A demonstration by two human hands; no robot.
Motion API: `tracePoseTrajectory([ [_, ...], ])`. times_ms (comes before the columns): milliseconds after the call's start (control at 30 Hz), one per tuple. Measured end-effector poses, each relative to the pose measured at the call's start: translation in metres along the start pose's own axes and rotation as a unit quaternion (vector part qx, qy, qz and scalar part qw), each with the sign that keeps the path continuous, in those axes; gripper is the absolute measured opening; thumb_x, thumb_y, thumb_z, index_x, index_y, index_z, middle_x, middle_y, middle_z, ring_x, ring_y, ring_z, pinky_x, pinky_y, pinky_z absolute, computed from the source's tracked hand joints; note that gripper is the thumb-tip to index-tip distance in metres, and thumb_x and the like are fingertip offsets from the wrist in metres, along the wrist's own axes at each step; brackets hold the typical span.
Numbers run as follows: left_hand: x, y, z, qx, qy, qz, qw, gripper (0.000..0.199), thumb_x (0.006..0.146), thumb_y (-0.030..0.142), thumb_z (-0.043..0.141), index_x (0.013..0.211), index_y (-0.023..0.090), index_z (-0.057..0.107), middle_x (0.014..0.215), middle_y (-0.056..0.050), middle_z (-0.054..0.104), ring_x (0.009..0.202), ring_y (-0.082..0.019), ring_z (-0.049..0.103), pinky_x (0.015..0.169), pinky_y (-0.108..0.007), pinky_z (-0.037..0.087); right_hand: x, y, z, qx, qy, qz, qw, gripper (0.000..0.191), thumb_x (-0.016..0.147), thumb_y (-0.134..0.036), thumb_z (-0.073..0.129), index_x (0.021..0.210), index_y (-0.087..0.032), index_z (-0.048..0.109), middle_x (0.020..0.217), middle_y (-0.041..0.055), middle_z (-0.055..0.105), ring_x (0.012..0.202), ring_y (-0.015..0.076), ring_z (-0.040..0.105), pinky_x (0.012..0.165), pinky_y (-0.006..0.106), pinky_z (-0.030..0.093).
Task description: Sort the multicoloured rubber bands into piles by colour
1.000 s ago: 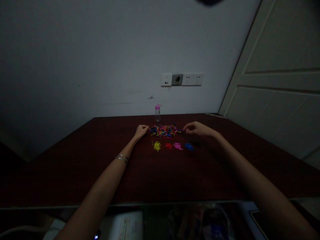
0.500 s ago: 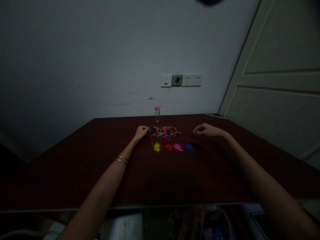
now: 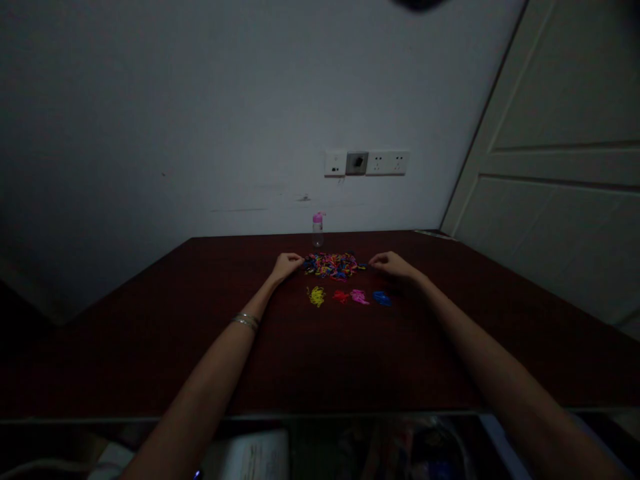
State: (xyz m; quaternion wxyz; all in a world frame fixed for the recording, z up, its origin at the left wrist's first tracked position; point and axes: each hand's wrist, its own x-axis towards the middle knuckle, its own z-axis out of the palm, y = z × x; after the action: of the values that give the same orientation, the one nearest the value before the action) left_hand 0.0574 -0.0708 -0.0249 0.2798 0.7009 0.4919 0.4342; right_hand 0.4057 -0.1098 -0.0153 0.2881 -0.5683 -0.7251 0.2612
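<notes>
A mixed heap of small colourful rubber bands lies on the dark red-brown table. At its left edge my left hand rests with fingers closed together; whatever they pinch is too small to make out. My right hand is at the heap's right edge, thumb and fingertips close together, and any band between them cannot be seen. Nearer to me are sorted little piles in a row: yellow bands, red bands, pink bands and blue bands.
Behind the heap stands a clear bottle with a pink lid, close to the wall. Wall sockets are above it. A panelled door borders the table on the right. Below the front edge is an open space holding a white box and other items.
My right hand has moved left, from beyond the blue pile to the right edge of the heap. My left hand stays at the heap's left edge. The view has shifted slightly.
</notes>
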Motion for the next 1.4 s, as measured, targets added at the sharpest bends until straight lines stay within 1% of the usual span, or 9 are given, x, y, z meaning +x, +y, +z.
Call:
tracePoseTrajectory([
  [200,-0.002,0.001,0.000,0.012,-0.012,-0.006,1.000,0.029,0.063,0.033,0.058,0.074,0.009,0.068,0.052,0.000,0.055,0.047,-0.008,0.042,0.049,-0.020,0.032,-0.002,0.011,0.008,-0.016,0.029,-0.003,0.999,0.031,0.071,-0.030,0.051,0.089,-0.011,0.065,0.068,0.0031,0.064,0.060,0.0125,0.055,0.056,0.022,0.043],
  [500,0.004,-0.009,0.003,0.047,-0.019,0.019,0.999,0.031,0.061,0.036,0.059,0.074,0.010,0.069,0.060,-0.003,0.061,0.054,-0.011,0.049,0.052,-0.021,0.035,-0.004,0.012,0.012,-0.046,0.037,-0.028,0.998,0.027,0.071,-0.029,0.053,0.086,-0.013,0.068,0.082,0.0054,0.068,0.077,0.0173,0.059,0.070,0.026,0.045],
  [567,0.003,-0.007,0.002,0.037,-0.035,0.009,0.999,0.032,0.060,0.036,0.061,0.074,0.010,0.069,0.057,-0.002,0.059,0.052,-0.010,0.046,0.051,-0.021,0.034,-0.005,0.011,0.013,-0.050,0.036,-0.030,0.998,0.026,0.071,-0.028,0.053,0.087,-0.013,0.068,0.084,0.0059,0.068,0.078,0.0176,0.059,0.072,0.027,0.045],
  [733,0.002,-0.003,-0.005,-0.015,-0.116,-0.010,0.993,0.031,0.057,0.035,0.064,0.073,0.009,0.068,0.056,-0.001,0.057,0.050,-0.008,0.043,0.049,-0.020,0.031,-0.009,0.007,0.013,-0.066,0.035,-0.029,0.997,0.026,0.072,-0.027,0.052,0.087,-0.013,0.068,0.084,0.0060,0.068,0.078,0.0180,0.060,0.072,0.027,0.045],
  [867,0.001,-0.003,-0.008,0.010,-0.141,0.007,0.990,0.028,0.055,0.033,0.065,0.073,0.011,0.069,0.051,0.001,0.053,0.049,-0.008,0.040,0.048,-0.020,0.028,-0.011,0.005,0.014,-0.066,0.039,-0.030,0.997,0.026,0.072,-0.028,0.052,0.086,-0.013,0.068,0.084,0.0061,0.068,0.078,0.0179,0.061,0.072,0.026,0.045],
  [967,0.000,-0.002,-0.007,0.051,-0.135,0.027,0.989,0.024,0.056,0.031,0.063,0.069,0.012,0.069,0.048,0.003,0.049,0.048,-0.008,0.038,0.048,-0.020,0.026,-0.011,0.006,0.015,-0.058,0.041,-0.038,0.997,0.025,0.072,-0.028,0.052,0.085,-0.013,0.068,0.083,0.0055,0.068,0.077,0.0176,0.061,0.072,0.026,0.046],
  [1100,-0.001,-0.002,-0.005,0.091,-0.121,0.042,0.988,0.021,0.058,0.029,0.059,0.066,0.013,0.069,0.051,0.002,0.053,0.050,-0.009,0.041,0.050,-0.020,0.030,-0.012,0.005,0.015,-0.062,0.041,-0.028,0.997,0.025,0.073,-0.028,0.052,0.086,-0.013,0.068,0.082,0.0054,0.068,0.076,0.0176,0.060,0.070,0.026,0.046],
  [1267,-0.002,-0.001,-0.004,0.111,-0.092,0.051,0.988,0.019,0.058,0.028,0.058,0.063,0.013,0.068,0.053,0.001,0.055,0.052,-0.010,0.044,0.050,-0.020,0.031,-0.012,0.004,0.015,-0.069,0.041,-0.031,0.996,0.024,0.072,-0.028,0.053,0.085,-0.014,0.068,0.084,0.0057,0.069,0.078,0.0182,0.061,0.073,0.027,0.045],
  [1400,-0.002,-0.001,-0.004,0.106,-0.070,0.045,0.991,0.022,0.060,0.029,0.057,0.067,0.012,0.068,0.054,0.000,0.054,0.053,-0.010,0.044,0.050,-0.020,0.030,-0.012,0.005,0.015,-0.069,0.041,-0.033,0.996,0.026,0.072,-0.029,0.052,0.085,-0.013,0.068,0.083,0.0058,0.068,0.078,0.0180,0.060,0.072,0.026,0.045],
])
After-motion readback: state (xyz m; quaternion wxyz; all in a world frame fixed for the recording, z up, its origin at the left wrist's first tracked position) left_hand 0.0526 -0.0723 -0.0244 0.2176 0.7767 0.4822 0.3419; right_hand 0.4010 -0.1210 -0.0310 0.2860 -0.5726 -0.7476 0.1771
